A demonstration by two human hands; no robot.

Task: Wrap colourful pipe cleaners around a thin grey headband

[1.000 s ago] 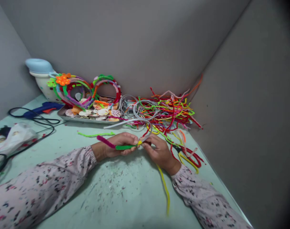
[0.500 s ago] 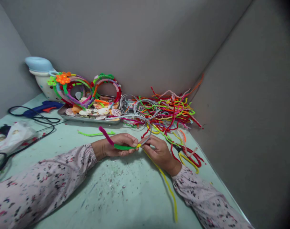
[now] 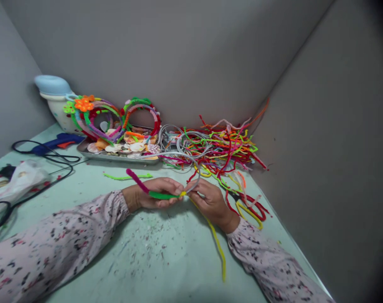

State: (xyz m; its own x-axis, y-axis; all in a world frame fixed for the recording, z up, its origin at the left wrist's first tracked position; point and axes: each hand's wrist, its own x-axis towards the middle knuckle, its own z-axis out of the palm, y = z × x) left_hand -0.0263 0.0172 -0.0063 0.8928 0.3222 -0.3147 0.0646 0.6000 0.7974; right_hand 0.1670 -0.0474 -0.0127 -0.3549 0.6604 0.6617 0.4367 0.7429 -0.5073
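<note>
Between my hands is a thin grey hoop, bent in a loop, with part of its length covered in a green wrap and a magenta wrap. My left hand is closed on the green part, thumb and fingers pinching near a short band of yellow coils. Just right of it, the closed fingers of my right hand pinch a yellow pipe cleaner where it meets the hoop. Its loose tail hangs down below the right hand. The right fingertips are partly hidden.
Behind stands a metal tray of seashells with wrapped hoops on top. Right of it lie grey wire rings and a heap of pipe cleaners. Scissors, a blue glue gun, a black cable and a plastic bag surround the work area.
The yellow tail has swung left and its lower end sits higher; a bit more yellow shows wound at the pinch. The magenta end has tipped slightly left. Both hands stay nearly in place.
</note>
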